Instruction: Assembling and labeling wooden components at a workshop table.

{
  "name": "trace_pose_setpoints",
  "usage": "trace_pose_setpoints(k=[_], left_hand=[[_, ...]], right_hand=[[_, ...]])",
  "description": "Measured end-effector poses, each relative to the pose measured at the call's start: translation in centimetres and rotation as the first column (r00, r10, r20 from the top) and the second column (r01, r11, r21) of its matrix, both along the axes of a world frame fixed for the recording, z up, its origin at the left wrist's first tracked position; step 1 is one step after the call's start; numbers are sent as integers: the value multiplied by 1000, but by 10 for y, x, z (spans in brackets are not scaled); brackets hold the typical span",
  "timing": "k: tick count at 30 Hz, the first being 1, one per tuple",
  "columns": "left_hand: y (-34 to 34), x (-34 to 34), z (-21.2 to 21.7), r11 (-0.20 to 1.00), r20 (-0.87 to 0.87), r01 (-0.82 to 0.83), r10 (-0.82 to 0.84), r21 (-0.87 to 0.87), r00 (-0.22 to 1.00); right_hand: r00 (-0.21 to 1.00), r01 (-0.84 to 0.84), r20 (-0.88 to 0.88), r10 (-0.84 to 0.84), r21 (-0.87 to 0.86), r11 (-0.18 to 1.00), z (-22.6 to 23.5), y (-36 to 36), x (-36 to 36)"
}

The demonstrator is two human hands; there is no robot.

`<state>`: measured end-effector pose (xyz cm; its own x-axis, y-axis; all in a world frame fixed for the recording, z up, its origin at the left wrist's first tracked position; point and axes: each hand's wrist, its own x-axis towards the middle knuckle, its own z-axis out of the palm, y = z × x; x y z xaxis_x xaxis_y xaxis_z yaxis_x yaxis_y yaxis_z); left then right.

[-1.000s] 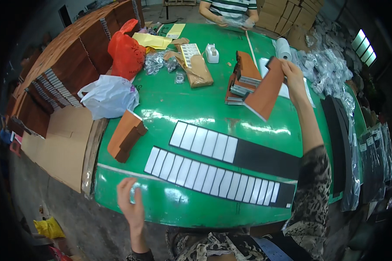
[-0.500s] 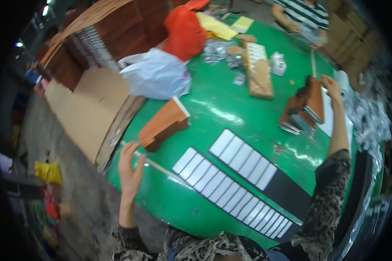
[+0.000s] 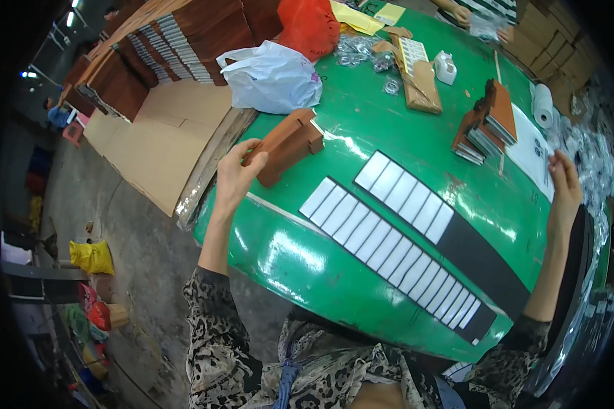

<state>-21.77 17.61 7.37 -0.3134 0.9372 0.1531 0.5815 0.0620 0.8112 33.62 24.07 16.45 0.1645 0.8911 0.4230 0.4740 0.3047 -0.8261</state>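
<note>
My left hand [image 3: 237, 176] has its thumb and fingers closed on the near end of a small stack of reddish-brown boards [image 3: 286, 146] with notched edges. Whether the stack is raised off the green table I cannot tell. Out at the right edge of the table, my right hand [image 3: 565, 180] has its fingers pinched together; anything between them is too small to make out. A second pile of brown boards [image 3: 488, 126] with silvery edges stands to the left of that hand, apart from it. Between my arms lie two black strips [image 3: 481, 262] carrying rows of white labels [image 3: 389, 255].
Tall stacks of brown boards [image 3: 184, 41] stand on cardboard [image 3: 157, 143] at the far left. White [image 3: 269, 78] and red bags [image 3: 307, 31], a paper-wrapped pack [image 3: 423, 88] and a white tape dispenser [image 3: 445, 68] sit farther back. Clear plastic [image 3: 587, 167] heaps at right. Another person [image 3: 481, 17] works opposite.
My left hand has moved up from the near corner of the stack and closed on it. My right hand has left the right-hand pile and drawn away to the right. The view has shifted.
</note>
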Motion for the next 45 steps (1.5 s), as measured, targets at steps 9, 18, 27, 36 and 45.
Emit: trace_pose_setpoints(k=[9, 18, 27, 36, 45], left_hand=[[-134, 109, -14, 838, 585, 537, -386, -103, 714], [-258, 198, -59, 838, 878, 501, -57, -216, 475], [-243, 191, -53, 812, 257, 583, -562, -10, 787], [-194, 200, -66, 687, -14, 726, -726, 19, 688], [-192, 207, -77, 791, 32, 611, -612, 28, 791]], right_hand=[[902, -408, -316, 292, -410, 816, -89, -229, -148], [740, -313, -672, -43, -400, 861, -137, -321, -180], [888, -458, -155, 434, -390, 799, -131, -319, -147], [840, -421, 242, 485, -273, 865, -139, -312, -109], [800, 159, 599, 35, -267, 950, -155, -318, -13]])
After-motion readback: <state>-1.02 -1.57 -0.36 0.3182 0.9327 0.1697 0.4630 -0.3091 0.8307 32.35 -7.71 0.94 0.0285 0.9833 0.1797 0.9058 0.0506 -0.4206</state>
